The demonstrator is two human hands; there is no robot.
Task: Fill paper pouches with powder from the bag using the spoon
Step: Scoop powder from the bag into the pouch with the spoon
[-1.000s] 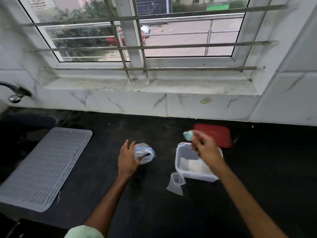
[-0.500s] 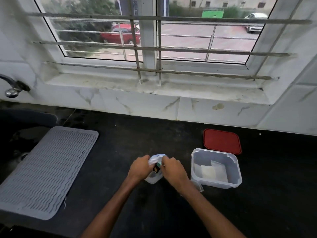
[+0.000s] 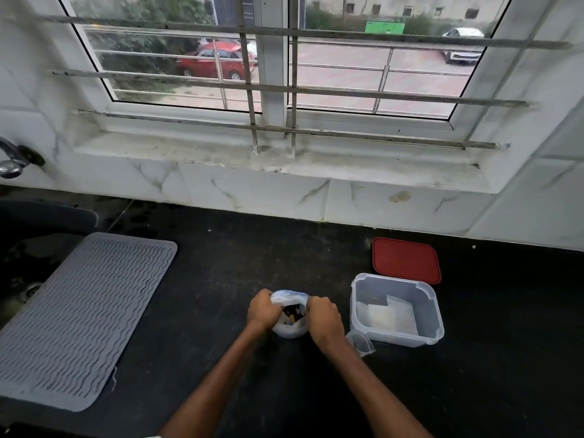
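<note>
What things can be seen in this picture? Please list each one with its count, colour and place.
bag: one, whitish with blue top, on the counter
container: one, clear, on the counter right of the bag
white pouches: count unclear, white, inside the container
lid: one, red, flat behind the container
small pouch: one, translucent, by the container's near left corner
mat: one, grey, ribbed, on the counter at left
tap: one, metal, far left
counter: one, black
left hand: grips the bag's left edge
right hand: grips the bag's right edge
</note>
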